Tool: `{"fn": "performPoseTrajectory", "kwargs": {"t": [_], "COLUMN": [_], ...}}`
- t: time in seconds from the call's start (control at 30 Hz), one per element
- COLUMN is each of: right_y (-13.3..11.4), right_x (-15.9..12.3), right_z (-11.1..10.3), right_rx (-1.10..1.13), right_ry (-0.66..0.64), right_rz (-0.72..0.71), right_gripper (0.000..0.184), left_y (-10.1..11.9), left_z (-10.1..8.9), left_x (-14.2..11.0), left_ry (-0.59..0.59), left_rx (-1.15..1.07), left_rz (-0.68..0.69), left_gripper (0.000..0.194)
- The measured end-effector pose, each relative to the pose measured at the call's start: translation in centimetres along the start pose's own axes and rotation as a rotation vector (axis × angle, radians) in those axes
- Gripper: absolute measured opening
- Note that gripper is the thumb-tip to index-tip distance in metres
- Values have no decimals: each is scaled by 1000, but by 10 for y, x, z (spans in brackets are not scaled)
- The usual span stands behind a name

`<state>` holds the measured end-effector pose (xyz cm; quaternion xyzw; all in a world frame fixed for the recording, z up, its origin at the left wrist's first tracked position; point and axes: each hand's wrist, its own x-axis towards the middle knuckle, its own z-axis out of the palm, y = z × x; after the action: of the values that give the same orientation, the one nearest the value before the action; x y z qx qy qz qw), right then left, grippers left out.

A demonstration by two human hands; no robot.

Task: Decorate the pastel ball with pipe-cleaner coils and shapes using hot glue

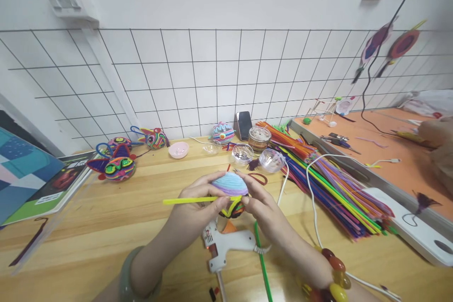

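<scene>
We see a round ball (230, 182) in the middle of the table (170, 264), held up between two hands. It has blue and purple stripes on its far, top side, and dark and bright bits on its near side. The left hand (201, 200) is curled round the ball's left side, and the right hand (264, 205) grips its right side.

A yellow stick (191, 201) lies across the near side of the ball. Its long part runs left to right, and the loose end pokes out to the left, past the left hand. At the right it has a sharp bend, like a V, against the ball. The left thumb is right by the long part. The right thumb is the nearer one to the bend, just at its right.

Under the hands, on the near side, we see a glue gun (233, 241), with a green stick (262, 262) to its right.

The fingers hide much of the ball's left and right sides, and we can't see its back. We can't tell if the V is stuck on or just pressed there. The gun's tip is hidden too. An orange bit (229, 227) peeks out below the ball, but we can't tell what it is.
</scene>
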<state>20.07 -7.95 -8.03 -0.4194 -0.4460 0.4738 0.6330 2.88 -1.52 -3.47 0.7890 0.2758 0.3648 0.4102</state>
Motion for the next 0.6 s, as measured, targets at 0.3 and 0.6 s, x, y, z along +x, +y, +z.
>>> {"fn": "performPoseTrajectory", "kwargs": {"t": [0.3, 0.6], "right_y": [3, 4], "right_x": [0, 0], "right_z": [-4, -6], "right_rx": [-6, 111], "right_ry": [-23, -59], "right_rz": [20, 81], "right_gripper": [43, 47], "left_y": [3, 1], "left_z": [-2, 0], "left_x": [3, 2], "left_ry": [14, 68], "left_rx": [-138, -303], "left_rz": [-137, -224], "left_gripper": [11, 13]}}
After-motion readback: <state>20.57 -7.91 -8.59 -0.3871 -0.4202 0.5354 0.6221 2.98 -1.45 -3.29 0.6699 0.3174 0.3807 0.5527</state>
